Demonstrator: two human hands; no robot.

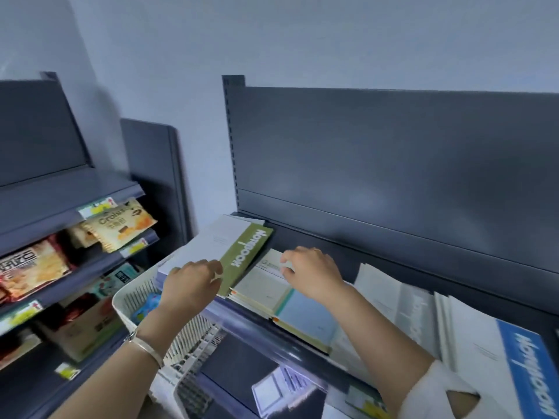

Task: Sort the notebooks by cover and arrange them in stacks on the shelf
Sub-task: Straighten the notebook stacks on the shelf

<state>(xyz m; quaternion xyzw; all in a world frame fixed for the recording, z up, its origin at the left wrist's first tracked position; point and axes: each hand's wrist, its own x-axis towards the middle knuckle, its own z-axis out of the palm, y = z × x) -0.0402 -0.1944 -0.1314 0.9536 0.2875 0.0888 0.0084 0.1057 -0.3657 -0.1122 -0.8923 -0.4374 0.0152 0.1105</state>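
The green notebook (245, 255) tops a stack at the shelf's (363, 261) left end, overhanging its front edge; a cream notebook (263, 288) tops the stack just beside it. Both look thin, light and bendy, with smooth covers likely to slide; better taken by the spine or squared from both sides. The left hand (190, 282) grips the green notebook's near edge, fingers curled; the right hand (311, 273) rests bent fingertips on the cream cover, but I cannot tell whether it is pinching. A basket (127, 300) sits below left.
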